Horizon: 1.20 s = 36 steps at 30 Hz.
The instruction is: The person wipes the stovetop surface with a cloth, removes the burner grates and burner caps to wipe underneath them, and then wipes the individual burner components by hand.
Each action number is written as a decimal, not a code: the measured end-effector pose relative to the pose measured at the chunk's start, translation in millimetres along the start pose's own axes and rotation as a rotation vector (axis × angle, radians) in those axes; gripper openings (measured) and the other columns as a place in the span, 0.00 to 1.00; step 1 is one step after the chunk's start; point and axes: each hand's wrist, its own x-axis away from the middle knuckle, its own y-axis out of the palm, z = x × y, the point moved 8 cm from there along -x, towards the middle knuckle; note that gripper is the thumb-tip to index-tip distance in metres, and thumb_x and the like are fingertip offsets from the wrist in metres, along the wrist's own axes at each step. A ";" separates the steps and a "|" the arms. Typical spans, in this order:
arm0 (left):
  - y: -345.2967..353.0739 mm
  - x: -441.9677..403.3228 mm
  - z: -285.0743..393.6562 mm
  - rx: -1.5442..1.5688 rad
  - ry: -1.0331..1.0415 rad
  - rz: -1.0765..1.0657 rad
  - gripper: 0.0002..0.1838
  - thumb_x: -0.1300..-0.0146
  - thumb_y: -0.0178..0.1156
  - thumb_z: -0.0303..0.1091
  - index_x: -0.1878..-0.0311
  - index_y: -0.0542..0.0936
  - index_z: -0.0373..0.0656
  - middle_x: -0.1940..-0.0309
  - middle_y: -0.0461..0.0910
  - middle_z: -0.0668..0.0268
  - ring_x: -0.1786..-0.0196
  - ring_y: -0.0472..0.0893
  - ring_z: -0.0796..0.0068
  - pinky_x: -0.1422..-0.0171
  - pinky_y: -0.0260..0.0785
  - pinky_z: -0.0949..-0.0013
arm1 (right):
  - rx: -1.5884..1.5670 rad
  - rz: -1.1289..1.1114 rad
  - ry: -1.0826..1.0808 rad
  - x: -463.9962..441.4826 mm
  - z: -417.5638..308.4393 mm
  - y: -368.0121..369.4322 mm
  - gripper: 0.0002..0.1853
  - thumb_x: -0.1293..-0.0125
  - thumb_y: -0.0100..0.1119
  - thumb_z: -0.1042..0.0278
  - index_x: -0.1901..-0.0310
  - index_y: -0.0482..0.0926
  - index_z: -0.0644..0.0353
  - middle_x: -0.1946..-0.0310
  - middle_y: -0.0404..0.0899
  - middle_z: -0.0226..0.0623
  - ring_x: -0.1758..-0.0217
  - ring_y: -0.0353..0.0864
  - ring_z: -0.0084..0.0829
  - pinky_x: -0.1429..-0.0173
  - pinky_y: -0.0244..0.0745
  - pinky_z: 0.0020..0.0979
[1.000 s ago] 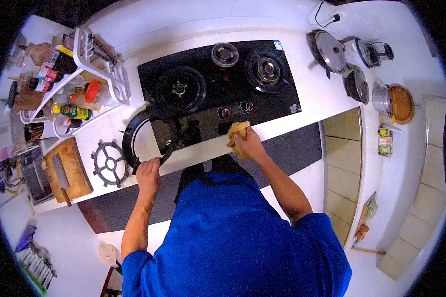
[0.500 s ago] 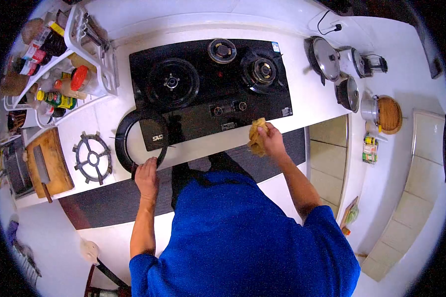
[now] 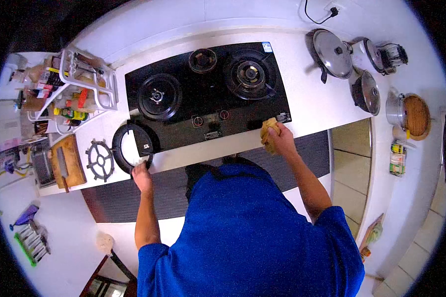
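Observation:
My left hand (image 3: 142, 177) is closed on the near edge of a black ring-shaped pan support (image 3: 118, 149). The ring overlaps the front left corner of the black gas stove (image 3: 178, 131) in the view, and white counter shows through its middle. Whether it rests flat is hard to tell. Just left of it lies a smaller black spoked burner grate (image 3: 100, 160). My right hand (image 3: 284, 140) grips a crumpled yellowish-brown cloth (image 3: 269, 134) at the stove's front right corner. The left burner (image 3: 157, 96) has no support on it.
A cutting board (image 3: 75, 166) with a knife (image 3: 62, 163) lies at the far left. Behind it stands a white rack (image 3: 64, 89) of bottles. Lidded pans (image 3: 332, 53) sit on the right. A dark mat (image 3: 134, 195) lies below the counter's front edge.
The head view has shifted and turned. The ring support is now closer to the small grate, with my left hand still on it. My right hand and the cloth are nearer the stove's right corner.

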 end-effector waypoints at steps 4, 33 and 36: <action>6.6 -8.9 -5.7 -0.054 -0.111 -0.169 0.26 0.41 0.56 0.26 0.36 0.77 0.43 0.44 0.82 0.59 0.38 0.78 0.58 0.30 0.64 0.52 | -0.054 0.063 -0.055 5.7 -1.6 -17.3 0.22 0.29 0.62 0.50 0.47 0.80 0.63 0.58 0.85 0.52 0.53 0.86 0.51 0.47 0.79 0.43; 147.9 -379.2 276.5 1.744 -0.877 -0.679 0.22 0.26 0.58 0.41 0.38 0.73 0.36 0.47 0.80 0.52 0.46 0.82 0.48 0.47 0.82 0.44 | -0.646 0.745 0.358 274.6 11.9 23.9 0.15 0.22 0.56 0.60 0.48 0.79 0.65 0.59 0.83 0.33 0.60 0.81 0.21 0.54 0.79 0.26; 144.4 -373.0 264.0 1.827 -0.844 -0.699 0.18 0.24 0.57 0.37 0.39 0.73 0.36 0.47 0.82 0.52 0.47 0.83 0.48 0.48 0.83 0.45 | -0.585 0.717 0.399 272.4 19.3 24.6 0.18 0.21 0.55 0.57 0.47 0.79 0.66 0.57 0.84 0.34 0.56 0.80 0.23 0.49 0.78 0.28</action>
